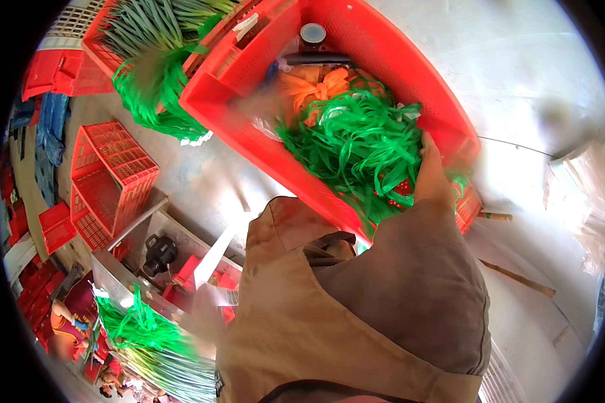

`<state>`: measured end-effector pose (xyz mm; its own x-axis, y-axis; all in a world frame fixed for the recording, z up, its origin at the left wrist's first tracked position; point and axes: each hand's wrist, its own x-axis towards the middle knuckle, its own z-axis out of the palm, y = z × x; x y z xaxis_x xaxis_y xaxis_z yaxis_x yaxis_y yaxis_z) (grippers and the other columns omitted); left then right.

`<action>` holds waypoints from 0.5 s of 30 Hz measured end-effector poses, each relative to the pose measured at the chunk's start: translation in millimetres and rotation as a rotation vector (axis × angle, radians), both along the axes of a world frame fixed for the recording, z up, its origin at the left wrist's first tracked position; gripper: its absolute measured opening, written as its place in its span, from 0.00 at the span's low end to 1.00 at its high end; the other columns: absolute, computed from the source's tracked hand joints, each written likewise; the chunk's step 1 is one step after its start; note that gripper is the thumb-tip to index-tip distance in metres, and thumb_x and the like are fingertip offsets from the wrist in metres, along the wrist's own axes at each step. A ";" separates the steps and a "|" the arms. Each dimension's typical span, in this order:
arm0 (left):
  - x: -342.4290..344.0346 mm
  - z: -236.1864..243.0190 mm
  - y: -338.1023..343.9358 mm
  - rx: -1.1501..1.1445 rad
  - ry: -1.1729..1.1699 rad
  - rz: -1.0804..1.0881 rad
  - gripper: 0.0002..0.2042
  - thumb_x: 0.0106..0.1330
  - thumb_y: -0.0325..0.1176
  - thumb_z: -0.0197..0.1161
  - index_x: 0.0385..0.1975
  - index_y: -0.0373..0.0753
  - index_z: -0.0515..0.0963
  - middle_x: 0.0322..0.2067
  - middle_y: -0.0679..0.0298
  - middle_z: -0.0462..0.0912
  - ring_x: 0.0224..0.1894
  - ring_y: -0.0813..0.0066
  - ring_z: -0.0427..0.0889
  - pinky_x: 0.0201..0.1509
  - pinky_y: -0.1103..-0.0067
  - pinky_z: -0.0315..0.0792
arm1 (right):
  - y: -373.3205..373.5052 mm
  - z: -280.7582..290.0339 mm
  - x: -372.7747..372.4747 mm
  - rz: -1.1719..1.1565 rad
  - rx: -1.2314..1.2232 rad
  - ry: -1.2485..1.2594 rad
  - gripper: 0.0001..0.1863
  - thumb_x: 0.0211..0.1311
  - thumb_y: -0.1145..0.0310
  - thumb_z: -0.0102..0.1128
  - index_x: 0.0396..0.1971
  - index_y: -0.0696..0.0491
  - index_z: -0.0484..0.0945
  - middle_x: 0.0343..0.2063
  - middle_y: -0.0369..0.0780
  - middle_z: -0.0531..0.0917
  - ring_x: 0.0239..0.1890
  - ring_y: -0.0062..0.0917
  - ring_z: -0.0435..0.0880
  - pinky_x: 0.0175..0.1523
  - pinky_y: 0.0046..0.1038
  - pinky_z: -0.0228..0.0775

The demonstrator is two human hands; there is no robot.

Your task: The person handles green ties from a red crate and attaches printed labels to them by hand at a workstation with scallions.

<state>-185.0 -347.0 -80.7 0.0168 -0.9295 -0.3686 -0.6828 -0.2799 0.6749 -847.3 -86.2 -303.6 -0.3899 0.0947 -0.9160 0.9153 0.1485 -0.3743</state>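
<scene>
As the right hand (434, 176) rested against green netting (359, 138) in the upper-centre red crate (396, 57), apparently gathering it, I couldn't tell its grip, though untangling seemed needed next.

I'd call this a vegetable packing room, what with the spring onions (165, 369), red crates (124, 154) all around me, a heap of green netting (363, 141) and another person (81, 301) across the way.

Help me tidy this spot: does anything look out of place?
Mildly: a thin brown stick lies, apparently loose, on the pale surface right of the large red crate, outside any container. The crate's green mesh strips look tangled, but I see no clear damage.
</scene>
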 end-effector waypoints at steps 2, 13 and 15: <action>2.1 -0.9 -3.1 -0.058 0.044 -0.022 0.10 0.59 0.30 0.59 0.37 0.32 0.78 0.31 0.67 0.79 0.29 0.85 0.75 0.30 0.88 0.68 | -11.6 13.6 2.8 0.138 -0.051 -0.011 0.21 0.59 0.55 0.50 0.43 0.56 0.74 0.40 0.44 0.80 0.39 0.36 0.79 0.50 0.39 0.70; 40.0 -6.1 22.7 0.092 0.391 0.369 0.10 0.60 0.30 0.57 0.38 0.32 0.78 0.30 0.67 0.79 0.29 0.84 0.75 0.33 0.87 0.69 | -49.7 115.1 47.2 0.354 -0.237 0.480 0.16 0.52 0.72 0.57 0.42 0.58 0.72 0.34 0.41 0.78 0.35 0.30 0.78 0.42 0.33 0.72; 39.0 2.8 30.3 0.031 0.380 0.332 0.09 0.60 0.29 0.57 0.38 0.32 0.78 0.30 0.67 0.79 0.29 0.84 0.75 0.33 0.87 0.69 | -61.0 156.4 70.1 0.373 -0.332 0.575 0.15 0.51 0.73 0.57 0.41 0.58 0.71 0.33 0.40 0.78 0.35 0.28 0.78 0.41 0.31 0.72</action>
